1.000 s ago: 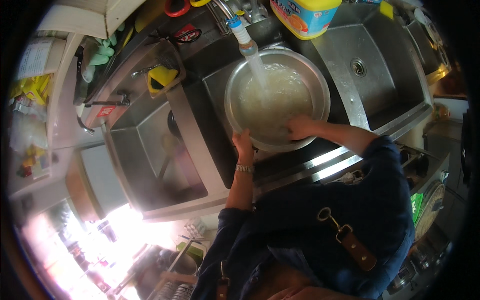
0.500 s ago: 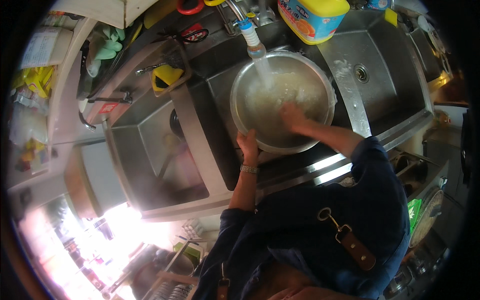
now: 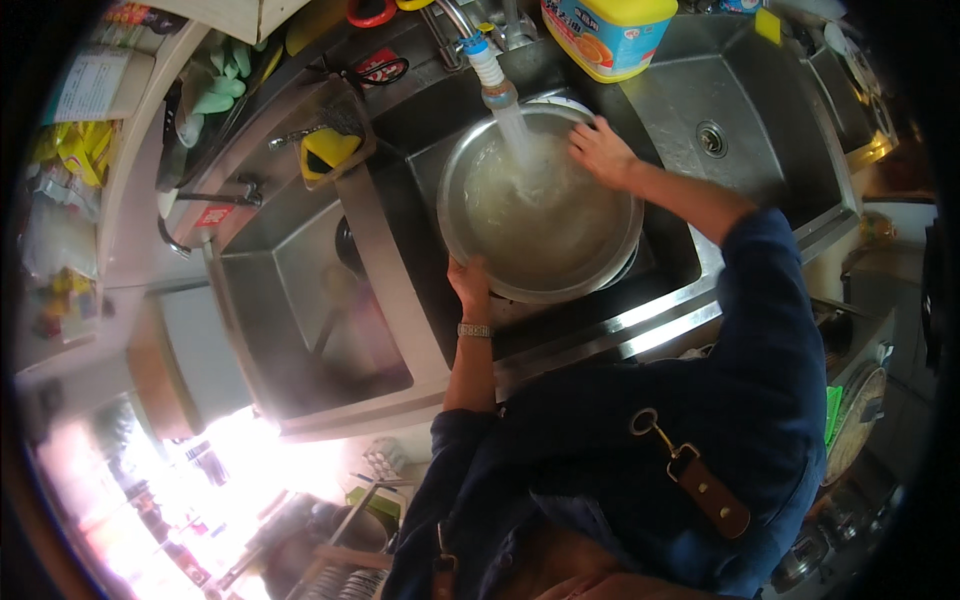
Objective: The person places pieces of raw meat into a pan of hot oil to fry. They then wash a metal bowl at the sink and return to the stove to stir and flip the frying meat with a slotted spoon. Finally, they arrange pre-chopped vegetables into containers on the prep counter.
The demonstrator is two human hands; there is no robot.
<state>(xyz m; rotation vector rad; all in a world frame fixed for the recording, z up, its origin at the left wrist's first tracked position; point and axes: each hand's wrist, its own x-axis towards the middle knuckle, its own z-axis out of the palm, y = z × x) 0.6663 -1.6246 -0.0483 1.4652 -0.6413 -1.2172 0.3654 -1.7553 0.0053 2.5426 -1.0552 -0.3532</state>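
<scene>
A large round metal basin (image 3: pixel 628 245) sits in the middle sink, holding cloudy, pale water. From a tap with a white ribbed nozzle (image 3: pixel 486 68), a stream of water (image 3: pixel 513 130) runs into it. My left hand (image 3: pixel 470 283) grips the basin's near-left rim, with its fingertips partly hidden. At the far-right rim, my right hand (image 3: pixel 603 155) is closed over the edge, fingers on the inner side. Part of another pale, round rim (image 3: pixel 560 103) shows behind and below the basin. Whatever lies under the cloudy water cannot be made out.
Metal sinks flank the middle one; the right sink has a drain (image 3: pixel 711 139), the left a dark round item (image 3: pixel 350 245). Behind stand a yellow-and-blue jug (image 3: pixel 610 40) and a plastic box with a yellow sponge (image 3: pixel 335 150). Another tap (image 3: pixel 172 240) projects at the left.
My right hand has come out of the water and moved up to the basin's far-right rim. The basin has shifted a little to the left, with my left hand still on it.
</scene>
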